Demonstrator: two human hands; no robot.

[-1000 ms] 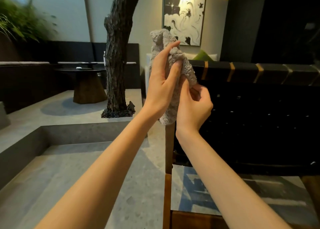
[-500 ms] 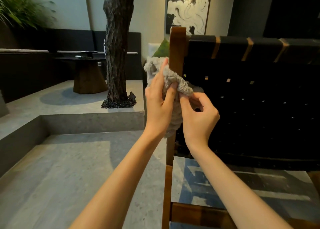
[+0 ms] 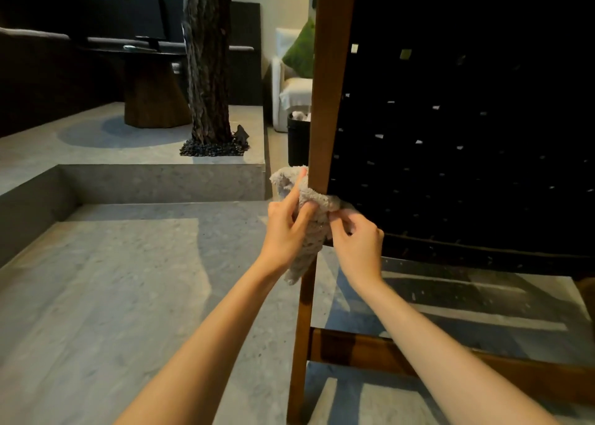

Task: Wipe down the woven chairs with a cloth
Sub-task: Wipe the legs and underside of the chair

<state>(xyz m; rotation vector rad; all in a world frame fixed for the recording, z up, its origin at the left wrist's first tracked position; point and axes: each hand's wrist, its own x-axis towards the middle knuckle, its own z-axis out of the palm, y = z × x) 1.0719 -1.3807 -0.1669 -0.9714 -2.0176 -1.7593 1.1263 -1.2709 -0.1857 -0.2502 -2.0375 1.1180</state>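
Gripping the grey cloth [image 3: 309,228] with left hand [image 3: 283,231] and right hand [image 3: 357,246], pressed across the woven chair's wooden post [image 3: 325,102] (black webbing [image 3: 450,154] just right). Open floor [image 3: 128,279] to the left.

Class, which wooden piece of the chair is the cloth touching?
The upright post: left hand and right hand hold the cloth against it. The low crossbar lies below, untouched.

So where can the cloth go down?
The grey floor between the stone step and the chair post is bare. So is the platform left of the tree trunk. Crowded at the post: left hand and right hand grip the cloth.
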